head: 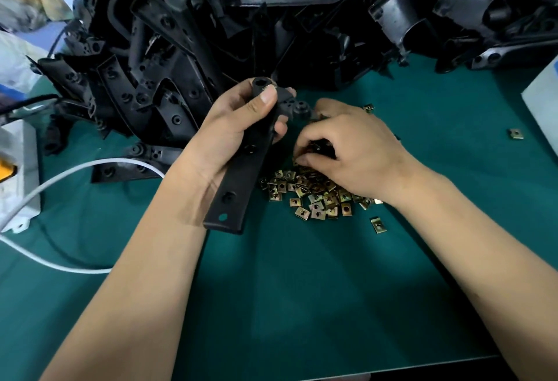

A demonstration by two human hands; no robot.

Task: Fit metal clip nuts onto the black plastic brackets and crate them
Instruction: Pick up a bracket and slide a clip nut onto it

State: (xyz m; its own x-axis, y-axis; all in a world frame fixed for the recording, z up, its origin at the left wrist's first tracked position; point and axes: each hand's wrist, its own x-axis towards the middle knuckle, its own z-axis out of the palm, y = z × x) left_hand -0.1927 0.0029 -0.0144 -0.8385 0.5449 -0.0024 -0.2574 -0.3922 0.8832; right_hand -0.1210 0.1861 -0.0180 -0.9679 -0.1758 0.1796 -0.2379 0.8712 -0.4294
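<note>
Curled fingers [305, 151] of right hand [350, 151] covering whatever sits beneath; nothing readable there. Beyond the fingertips, bracket pile [271, 18] cut off by top edge.

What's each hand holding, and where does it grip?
Left hand grips a black bracket near its upper end. Right hand reaches into the clip nuts; whether it holds one cannot be told.
</note>
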